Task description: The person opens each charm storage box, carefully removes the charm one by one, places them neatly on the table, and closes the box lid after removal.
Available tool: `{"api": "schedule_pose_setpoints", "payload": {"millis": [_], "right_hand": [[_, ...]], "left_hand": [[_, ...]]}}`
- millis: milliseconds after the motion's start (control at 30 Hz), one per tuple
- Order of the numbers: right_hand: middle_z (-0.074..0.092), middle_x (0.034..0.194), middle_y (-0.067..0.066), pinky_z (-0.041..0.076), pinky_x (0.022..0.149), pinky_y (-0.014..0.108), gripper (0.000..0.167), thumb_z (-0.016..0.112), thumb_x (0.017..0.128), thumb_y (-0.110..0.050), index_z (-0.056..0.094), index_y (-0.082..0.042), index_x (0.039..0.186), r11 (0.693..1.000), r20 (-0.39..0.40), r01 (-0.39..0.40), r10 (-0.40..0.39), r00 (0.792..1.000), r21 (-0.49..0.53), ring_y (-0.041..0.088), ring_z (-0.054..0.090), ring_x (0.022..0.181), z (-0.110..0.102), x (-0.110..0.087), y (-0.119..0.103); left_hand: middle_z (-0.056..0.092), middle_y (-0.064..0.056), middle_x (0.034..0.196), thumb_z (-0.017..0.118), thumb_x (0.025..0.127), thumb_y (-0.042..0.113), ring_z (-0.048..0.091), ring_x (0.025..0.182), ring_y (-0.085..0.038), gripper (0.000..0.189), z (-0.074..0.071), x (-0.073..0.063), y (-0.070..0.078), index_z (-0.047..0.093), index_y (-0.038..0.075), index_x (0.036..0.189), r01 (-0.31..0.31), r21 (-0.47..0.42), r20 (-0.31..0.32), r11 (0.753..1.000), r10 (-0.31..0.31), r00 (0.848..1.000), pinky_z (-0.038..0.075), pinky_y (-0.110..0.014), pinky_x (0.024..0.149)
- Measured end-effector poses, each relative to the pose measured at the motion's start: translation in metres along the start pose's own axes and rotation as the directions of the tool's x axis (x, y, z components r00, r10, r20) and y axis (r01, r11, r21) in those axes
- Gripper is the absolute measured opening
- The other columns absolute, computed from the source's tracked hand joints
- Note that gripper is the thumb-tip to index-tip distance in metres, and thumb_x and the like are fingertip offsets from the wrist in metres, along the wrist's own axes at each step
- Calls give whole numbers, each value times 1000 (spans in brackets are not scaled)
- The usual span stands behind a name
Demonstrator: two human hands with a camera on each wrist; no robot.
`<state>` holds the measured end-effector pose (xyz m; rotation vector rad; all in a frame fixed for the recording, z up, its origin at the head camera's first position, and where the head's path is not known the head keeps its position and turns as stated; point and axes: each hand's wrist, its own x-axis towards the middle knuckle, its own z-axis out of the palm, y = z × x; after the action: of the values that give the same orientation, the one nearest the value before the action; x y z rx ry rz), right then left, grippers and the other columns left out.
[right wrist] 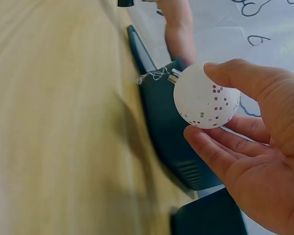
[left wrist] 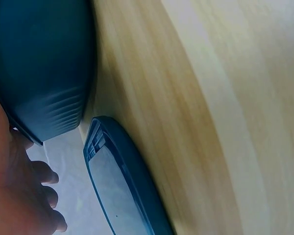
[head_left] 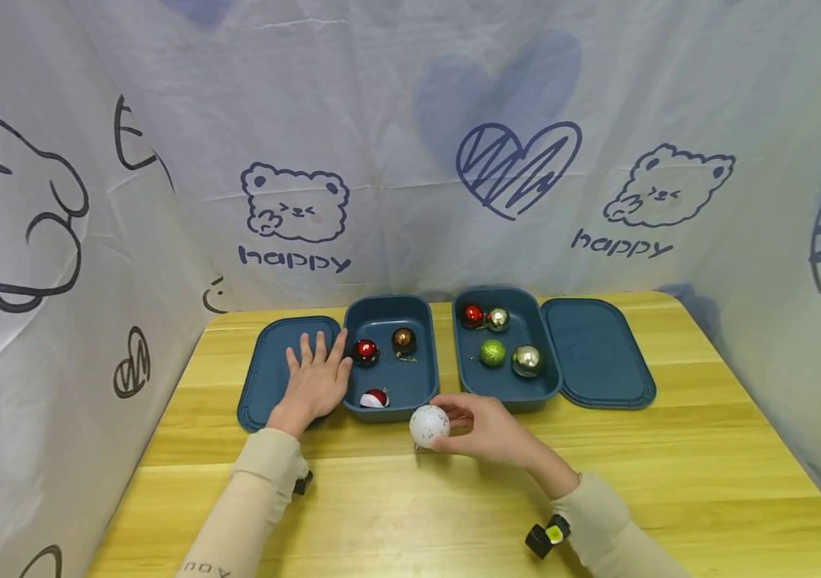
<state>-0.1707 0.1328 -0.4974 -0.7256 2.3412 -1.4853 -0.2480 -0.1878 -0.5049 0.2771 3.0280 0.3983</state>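
My right hand (head_left: 485, 431) pinches a white speckled Christmas bauble (head_left: 428, 426) between thumb and fingers, just in front of the left blue box (head_left: 390, 414). In the right wrist view the bauble (right wrist: 206, 98) shows its silver cap and a dangling string. With fingers spread, my left hand (head_left: 316, 384) lies at the left box's left side, over part of a blue lid (head_left: 263, 377). Inside that box are a red bauble (head_left: 364, 352), a brown bauble (head_left: 404, 340) and a red-and-white bauble (head_left: 375, 398). The left wrist view shows the box's outer wall (left wrist: 44, 63) beside my hand.
The right blue box (head_left: 507, 301) holds several baubles, among them a green glittery one (head_left: 492, 352) and a large gold one (head_left: 527, 360). A second lid (head_left: 601, 353) lies to its right. Behind the wooden table (head_left: 381, 514) hangs a printed white cloth (head_left: 396, 160).
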Motion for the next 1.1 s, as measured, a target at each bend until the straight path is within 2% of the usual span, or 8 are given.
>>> {"api": "schedule_pose_setpoints", "payload": {"millis": [267, 600, 833, 1100], "right_hand": [[71, 128, 19, 62, 96, 36, 61, 87, 88, -17, 62, 4, 140, 999, 33, -23, 21, 999, 39, 30, 72, 114, 9, -9, 18], [72, 124, 15, 61, 95, 29, 64, 88, 86, -15, 62, 5, 141, 993, 47, -81, 77, 996, 81, 21, 71, 110, 20, -13, 26], [71, 125, 15, 60, 96, 31, 64, 88, 86, -16, 62, 4, 141, 994, 45, -80, 77, 996, 73, 25, 70, 112, 20, -15, 27], [72, 126, 12, 60, 97, 33, 60, 88, 86, -16, 65, -2, 139, 994, 50, -94, 91, 995, 62, 23, 68, 113, 21, -16, 27]], "left_hand": [[9, -31, 174, 23, 116, 41, -8, 160, -55, 62, 0, 1, 0, 7, 19, 172, 3, -2, -6, 1000, -3, 1000, -3, -76, 125], [10, -31, 174, 24, 116, 41, -4, 160, -56, 62, 1, 1, -1, 8, 19, 172, 5, 1, -10, 1000, -5, 1000, -1, -77, 125], [11, -31, 173, 26, 116, 40, -5, 160, -56, 62, 0, 0, 0, 9, 18, 172, 3, -16, -16, 1000, -3, 1000, -2, -77, 125], [12, -32, 173, 27, 116, 39, -3, 160, -56, 62, 0, 0, 2, 10, 18, 172, 5, -23, -20, 1000, -5, 1000, -2, -77, 125]]}}
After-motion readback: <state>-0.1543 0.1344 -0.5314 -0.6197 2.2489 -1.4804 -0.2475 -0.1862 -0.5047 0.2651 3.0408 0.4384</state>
